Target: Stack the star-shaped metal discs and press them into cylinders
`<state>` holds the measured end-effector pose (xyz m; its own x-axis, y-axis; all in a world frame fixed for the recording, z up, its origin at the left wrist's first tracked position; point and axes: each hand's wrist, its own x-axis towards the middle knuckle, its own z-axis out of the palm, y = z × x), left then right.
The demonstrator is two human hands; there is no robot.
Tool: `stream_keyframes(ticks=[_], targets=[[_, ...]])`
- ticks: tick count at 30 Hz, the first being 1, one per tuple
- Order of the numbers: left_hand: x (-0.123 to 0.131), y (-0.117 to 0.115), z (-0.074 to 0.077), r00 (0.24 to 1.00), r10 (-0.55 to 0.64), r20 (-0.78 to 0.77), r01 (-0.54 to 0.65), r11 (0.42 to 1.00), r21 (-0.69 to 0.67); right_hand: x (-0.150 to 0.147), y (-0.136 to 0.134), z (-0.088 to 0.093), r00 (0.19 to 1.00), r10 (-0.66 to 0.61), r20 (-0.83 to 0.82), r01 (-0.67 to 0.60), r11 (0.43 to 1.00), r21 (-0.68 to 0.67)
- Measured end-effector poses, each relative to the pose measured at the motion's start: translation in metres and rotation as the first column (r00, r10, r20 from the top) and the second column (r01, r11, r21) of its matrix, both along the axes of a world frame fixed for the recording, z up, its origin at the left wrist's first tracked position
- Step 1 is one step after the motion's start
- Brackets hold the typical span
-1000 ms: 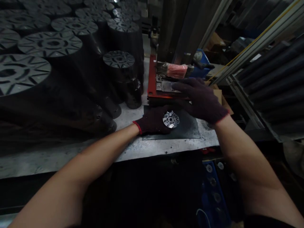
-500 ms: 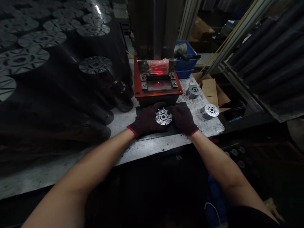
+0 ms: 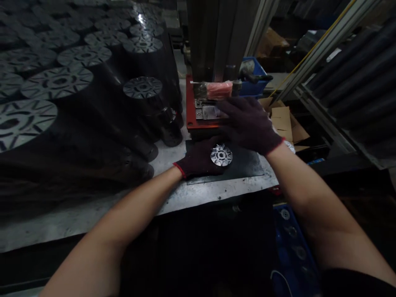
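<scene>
My left hand [image 3: 202, 159], in a dark glove with a red cuff, wraps round a slotted metal disc part [image 3: 221, 155] on a dark mat [image 3: 247, 165]. Raised over the right front of the red machine base [image 3: 191, 111] is my right hand [image 3: 247, 121], also gloved. Its fingers stretch out to the left, slightly blurred, and a small light piece shows by the fingertips; whether they hold it I cannot tell. Behind them is the metal fixture [image 3: 199, 113], with a pink wrapped block [image 3: 219, 90] above it.
Tall stacks of similar slotted parts [image 3: 85, 55] crowd the left. Behind the machine on the right stands a blue bin [image 3: 255, 84]. An open cardboard box [image 3: 281, 121] is beyond the table's right edge. A blue tray [image 3: 293, 239] with round parts lies below right.
My right hand has left the disc part and moved up and forward over the machine base. My left hand stays round the part. The view has shifted, moving the scene rightward.
</scene>
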<state>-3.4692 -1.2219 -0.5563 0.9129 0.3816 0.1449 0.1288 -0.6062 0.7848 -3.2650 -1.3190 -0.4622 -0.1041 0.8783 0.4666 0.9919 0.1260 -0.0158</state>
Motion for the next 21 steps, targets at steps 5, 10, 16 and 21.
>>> stream_keyframes(ticks=[5,10,16,21], targets=[[-0.001,0.002,-0.002,1.000,-0.007,0.012,0.007,1.000,-0.029,0.002,0.028,-0.003,0.997,0.053,0.053,-0.052,0.999,-0.006],[0.003,-0.001,0.001,0.998,0.025,-0.063,-0.026,0.999,-0.026,-0.025,-0.042,-0.062,0.785,-0.139,-0.604,0.178,0.984,0.005],[0.005,-0.004,0.003,0.996,0.041,-0.078,-0.038,0.998,0.040,-0.028,-0.060,-0.097,0.750,-0.218,-0.625,0.164,0.976,-0.143],[0.004,-0.005,0.004,0.994,0.049,-0.098,-0.046,0.998,0.037,-0.024,-0.059,-0.082,0.924,-0.134,-0.357,0.064,0.977,-0.203]])
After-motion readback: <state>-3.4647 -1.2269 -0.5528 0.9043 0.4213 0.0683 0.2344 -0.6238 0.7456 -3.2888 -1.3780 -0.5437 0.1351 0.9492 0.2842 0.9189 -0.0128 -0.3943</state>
